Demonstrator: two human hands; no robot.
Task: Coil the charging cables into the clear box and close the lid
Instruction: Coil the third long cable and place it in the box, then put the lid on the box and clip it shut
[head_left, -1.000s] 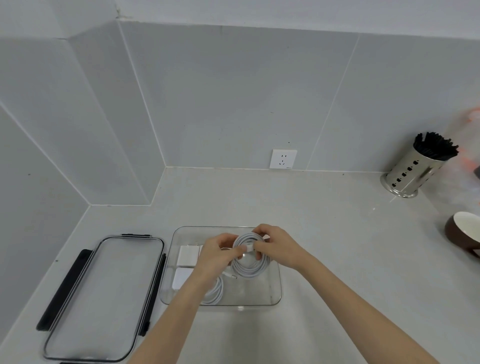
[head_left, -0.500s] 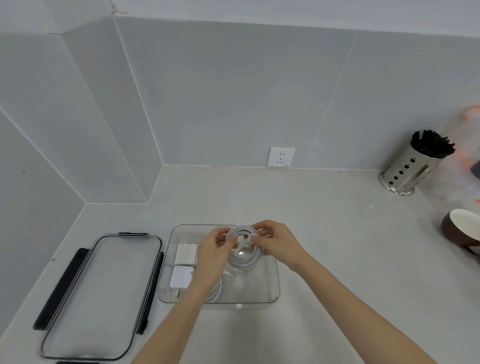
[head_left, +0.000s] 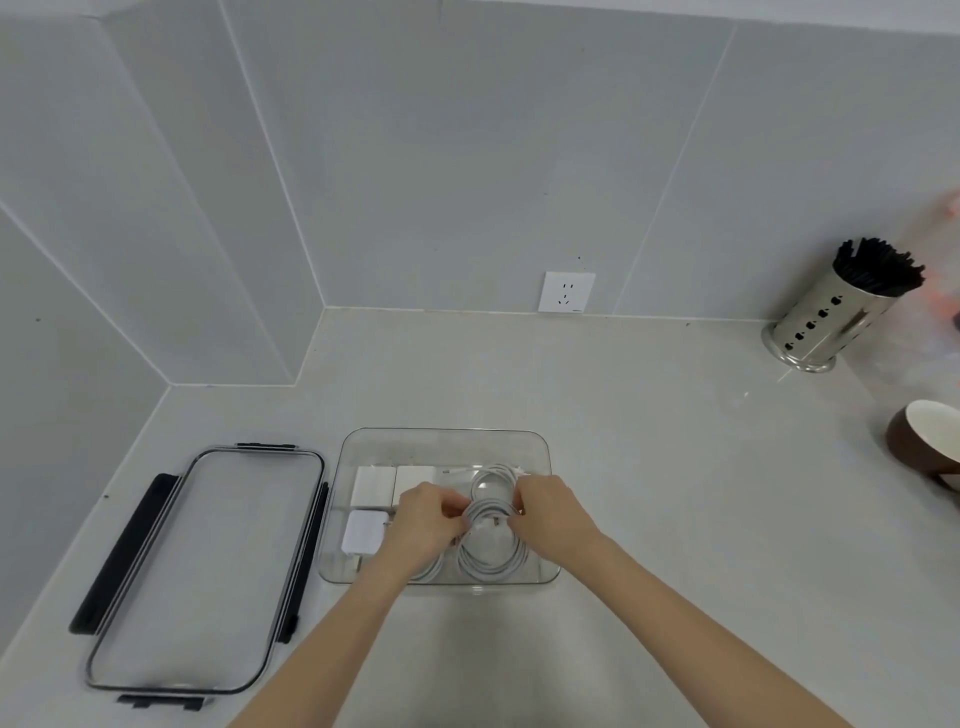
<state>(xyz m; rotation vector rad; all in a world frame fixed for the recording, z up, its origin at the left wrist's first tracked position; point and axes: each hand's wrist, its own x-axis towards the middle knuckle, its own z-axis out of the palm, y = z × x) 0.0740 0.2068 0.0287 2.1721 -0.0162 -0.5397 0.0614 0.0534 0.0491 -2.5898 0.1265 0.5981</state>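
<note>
The clear box sits on the counter in front of me. Inside it, white chargers lie at the left, and a coiled white cable lies at the right, with another coil behind it. My left hand pinches the near coil's left side and my right hand pinches its right side, both down inside the box. A further coil is partly hidden under my left wrist. The clear lid with black clips lies flat to the left of the box.
A steel holder of black sticks stands at the back right. A brown bowl with a white inside sits at the right edge. A wall socket is behind the box. Tiled walls close the left and back.
Both hands have lowered the coil they held above the box down onto its floor at the right.
</note>
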